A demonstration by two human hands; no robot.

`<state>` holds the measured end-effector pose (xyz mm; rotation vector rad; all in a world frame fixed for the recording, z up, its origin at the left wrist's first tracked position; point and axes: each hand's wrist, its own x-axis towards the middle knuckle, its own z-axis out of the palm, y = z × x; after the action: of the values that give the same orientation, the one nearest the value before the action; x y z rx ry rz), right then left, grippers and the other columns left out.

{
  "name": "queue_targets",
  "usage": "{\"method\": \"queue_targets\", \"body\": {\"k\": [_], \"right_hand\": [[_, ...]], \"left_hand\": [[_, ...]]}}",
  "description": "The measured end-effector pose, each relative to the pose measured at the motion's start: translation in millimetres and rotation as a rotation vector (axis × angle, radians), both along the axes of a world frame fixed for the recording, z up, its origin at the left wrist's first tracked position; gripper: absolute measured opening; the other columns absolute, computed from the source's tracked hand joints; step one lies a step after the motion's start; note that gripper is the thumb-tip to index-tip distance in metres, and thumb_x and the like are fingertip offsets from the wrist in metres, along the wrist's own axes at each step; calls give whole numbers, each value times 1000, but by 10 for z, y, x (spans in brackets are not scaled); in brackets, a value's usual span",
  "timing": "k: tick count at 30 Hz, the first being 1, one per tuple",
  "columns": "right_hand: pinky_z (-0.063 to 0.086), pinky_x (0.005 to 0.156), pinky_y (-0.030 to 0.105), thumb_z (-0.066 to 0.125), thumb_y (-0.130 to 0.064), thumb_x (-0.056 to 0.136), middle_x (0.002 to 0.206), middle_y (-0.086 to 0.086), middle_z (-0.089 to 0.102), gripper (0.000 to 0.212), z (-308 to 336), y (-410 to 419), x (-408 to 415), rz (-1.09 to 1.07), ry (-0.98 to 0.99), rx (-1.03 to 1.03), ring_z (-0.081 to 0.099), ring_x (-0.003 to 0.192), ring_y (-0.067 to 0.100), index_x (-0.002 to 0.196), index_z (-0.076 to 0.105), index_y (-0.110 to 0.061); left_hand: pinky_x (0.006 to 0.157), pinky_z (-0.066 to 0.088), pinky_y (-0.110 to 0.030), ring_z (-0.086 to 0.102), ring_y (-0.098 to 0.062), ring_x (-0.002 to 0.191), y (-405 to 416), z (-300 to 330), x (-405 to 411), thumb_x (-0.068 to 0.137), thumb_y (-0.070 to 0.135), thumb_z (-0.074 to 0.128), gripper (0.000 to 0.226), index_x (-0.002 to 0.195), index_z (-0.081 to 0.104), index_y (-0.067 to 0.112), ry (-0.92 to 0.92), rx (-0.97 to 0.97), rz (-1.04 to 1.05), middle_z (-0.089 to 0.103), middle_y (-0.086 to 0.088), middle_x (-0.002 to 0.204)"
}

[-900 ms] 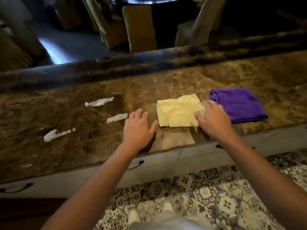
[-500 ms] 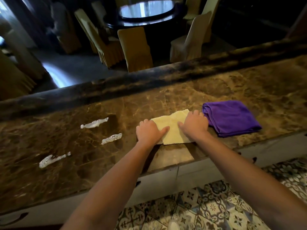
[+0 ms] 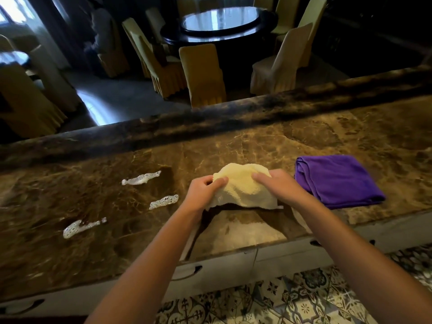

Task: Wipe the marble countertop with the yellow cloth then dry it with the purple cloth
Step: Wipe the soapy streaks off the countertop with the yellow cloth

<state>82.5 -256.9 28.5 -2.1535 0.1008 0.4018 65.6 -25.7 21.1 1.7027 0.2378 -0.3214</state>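
The yellow cloth [image 3: 243, 188] is lifted a little off the brown marble countertop [image 3: 257, 146], bulging upward in the middle. My left hand [image 3: 205, 191] grips its left edge and my right hand [image 3: 278, 184] grips its right side. The purple cloth [image 3: 336, 181] lies folded on the marble just right of my right hand, untouched. Three white foam streaks sit on the marble to the left: a far foam streak [image 3: 141, 178], a middle foam streak [image 3: 163, 201] and a near foam streak [image 3: 80, 228].
A dark raised ledge [image 3: 210, 122] runs along the counter's far side. White drawers with handles [image 3: 187, 272] lie under the front edge, above a patterned tile floor [image 3: 280, 302]. Beyond the counter stand covered chairs [image 3: 201, 73] and a round dark table [image 3: 219, 22].
Both hands went from resting flat at the yellow cloth's edges to gripping it, and the cloth has risen off the marble and bunched. The camera view tilted upward.
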Motion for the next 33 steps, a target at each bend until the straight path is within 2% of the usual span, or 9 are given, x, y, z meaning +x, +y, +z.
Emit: {"method": "queue_targets", "body": {"k": [3, 5, 8, 12, 16, 20, 24, 29, 33], "right_hand": [[56, 82, 46, 52, -61, 95, 101, 8, 73, 52, 280, 103, -150, 85, -124, 106, 69, 93, 26, 108, 74, -15], [51, 65, 41, 51, -70, 90, 87, 15, 71, 63, 458, 220, -227, 131, -241, 146, 67, 78, 30, 92, 74, -12], [43, 52, 21, 55, -63, 92, 70, 4, 64, 49, 716, 529, -358, 178, -378, 219, 60, 58, 12, 79, 69, -18], [57, 66, 21, 51, -45, 95, 95, -9, 76, 32, 783, 1034, -536, 212, -268, 457, 73, 84, 11, 106, 72, -24], [58, 75, 28, 61, -49, 85, 100, -7, 80, 29, 651, 1548, -594, 28, -32, 768, 76, 93, 12, 98, 81, -33], [59, 90, 49, 91, -64, 51, 117, 16, 76, 74, 400, 2042, -621, -49, 167, 998, 73, 106, 31, 111, 78, -22], [55, 96, 51, 93, -63, 52, 121, 19, 73, 80, 203, 2555, -701, 51, 307, 926, 70, 110, 34, 116, 76, -18], [60, 85, 45, 86, -59, 66, 111, 15, 78, 58, 256, 2969, -726, 40, 261, 739, 75, 102, 33, 109, 78, -20], [59, 65, 27, 81, -40, 81, 93, 8, 81, 32, 335, 3176, -663, -79, 91, 612, 78, 86, 23, 98, 79, -13]], "left_hand": [[97, 55, -46, 72, -30, 108, 173, 191, -178, 92, 25, 71, 21, 108, 76, 12, 47, -277, 50, 78, -12, 112], [100, 56, -45, 71, -31, 114, 291, 309, -293, 86, 24, 75, 41, 122, 69, 6, 94, -504, 49, 74, -17, 123], [103, 54, -50, 67, -36, 120, 479, 416, -477, 71, 28, 90, 70, 131, 64, 3, 125, -732, 1, 69, -21, 130], [98, 57, -46, 70, -32, 112, 790, 460, -655, 61, 41, 95, 83, 128, 67, 3, 112, -713, 8, 71, -21, 124], [87, 60, -42, 72, -33, 110, 1283, 548, -707, 72, 48, 83, 72, 127, 67, 5, 22, -577, 140, 72, -21, 124], [88, 59, -48, 71, -39, 112, 1792, 524, -791, 69, 57, 85, 76, 123, 70, 6, -8, -483, 143, 73, -22, 121], [95, 51, -63, 69, -44, 105, 2193, 477, -820, 67, 57, 87, 69, 111, 76, 5, -32, -500, 150, 72, -29, 114], [96, 48, -73, 71, -41, 103, 2678, 476, -830, 78, 57, 78, 53, 109, 77, 15, -64, -379, 122, 75, -24, 110], [91, 57, -61, 75, -29, 103, 2918, 450, -769, 90, 49, 70, 31, 110, 78, 28, -113, -228, 135, 79, -7, 109]]}}
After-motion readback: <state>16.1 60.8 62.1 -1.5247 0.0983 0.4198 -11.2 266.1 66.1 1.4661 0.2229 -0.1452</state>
